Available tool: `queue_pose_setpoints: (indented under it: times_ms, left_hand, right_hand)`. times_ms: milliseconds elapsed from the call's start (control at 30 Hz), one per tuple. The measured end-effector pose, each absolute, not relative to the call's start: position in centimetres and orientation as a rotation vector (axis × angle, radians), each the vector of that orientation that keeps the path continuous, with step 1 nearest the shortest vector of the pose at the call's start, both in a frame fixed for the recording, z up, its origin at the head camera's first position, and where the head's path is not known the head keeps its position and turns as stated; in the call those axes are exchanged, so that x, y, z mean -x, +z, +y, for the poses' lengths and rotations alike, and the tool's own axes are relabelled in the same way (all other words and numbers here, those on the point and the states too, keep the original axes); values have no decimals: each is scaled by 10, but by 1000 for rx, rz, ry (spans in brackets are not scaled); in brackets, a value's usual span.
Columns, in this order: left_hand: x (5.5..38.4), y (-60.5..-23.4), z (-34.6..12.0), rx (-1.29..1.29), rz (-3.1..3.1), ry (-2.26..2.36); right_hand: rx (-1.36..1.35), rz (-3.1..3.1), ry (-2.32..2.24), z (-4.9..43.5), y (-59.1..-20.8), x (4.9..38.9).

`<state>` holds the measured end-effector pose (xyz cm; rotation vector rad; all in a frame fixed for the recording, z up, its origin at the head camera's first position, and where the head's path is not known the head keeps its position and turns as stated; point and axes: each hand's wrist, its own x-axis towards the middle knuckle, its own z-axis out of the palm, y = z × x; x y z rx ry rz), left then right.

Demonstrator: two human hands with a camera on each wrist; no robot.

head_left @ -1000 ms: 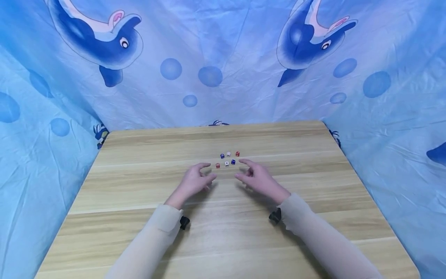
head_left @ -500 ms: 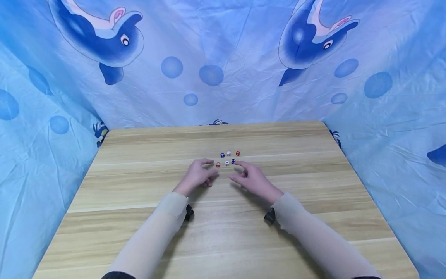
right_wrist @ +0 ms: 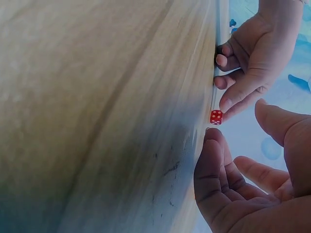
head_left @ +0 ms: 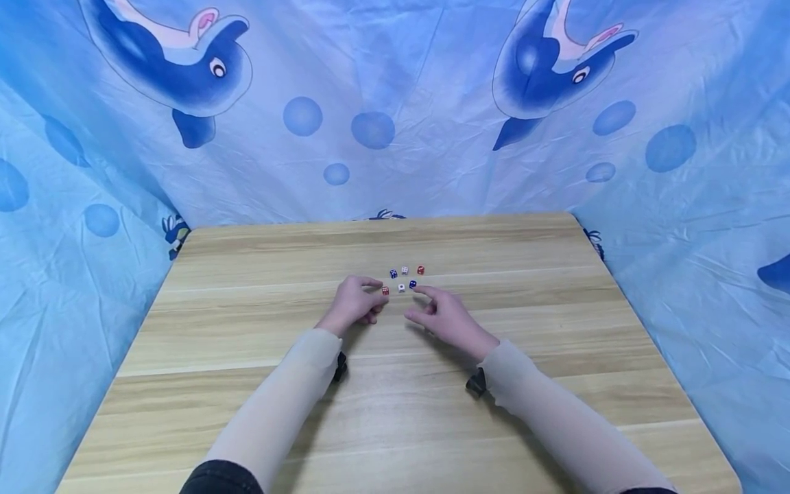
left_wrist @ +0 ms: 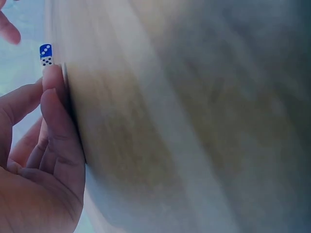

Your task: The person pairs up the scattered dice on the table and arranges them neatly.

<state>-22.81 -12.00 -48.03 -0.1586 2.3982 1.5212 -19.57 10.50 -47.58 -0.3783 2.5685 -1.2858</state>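
In the head view, my left hand (head_left: pixel 354 302) has thumb and index finger on either side of the near-left red die (head_left: pixel 385 291), pinching it. The right wrist view shows this red die (right_wrist: pixel 216 117) at the left fingertips. My right hand (head_left: pixel 453 318) holds nothing; its index fingertip is at the near blue die (head_left: pixel 413 284), and the thumb stays apart. Whether that fingertip touches the die, I cannot tell. Between the hands sits a white die (head_left: pixel 401 288). In the left wrist view, the red die is hidden, while a blue die (left_wrist: pixel 45 50) shows past the fingers.
A back row holds another blue die (head_left: pixel 393 274), a white die (head_left: pixel 404 270) and a red die (head_left: pixel 421 270). They lie on a wood-grain table (head_left: pixel 395 412). Blue cloth (head_left: pixel 432 171) with dolphins hangs around the back and sides.
My left hand has moved right and forward, and its thumb and index finger have come around the red die. My right hand has shifted left, its index fingertip reaching the near blue die.
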Motion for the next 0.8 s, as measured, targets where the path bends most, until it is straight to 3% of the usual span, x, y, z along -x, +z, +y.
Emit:
queue_pose_setpoints:
  times_ms: [800]
  left_hand:
    - [232,-480,-108,162,2542,1353]
  right_hand:
    - [373,2610,-1249,107,-477,199]
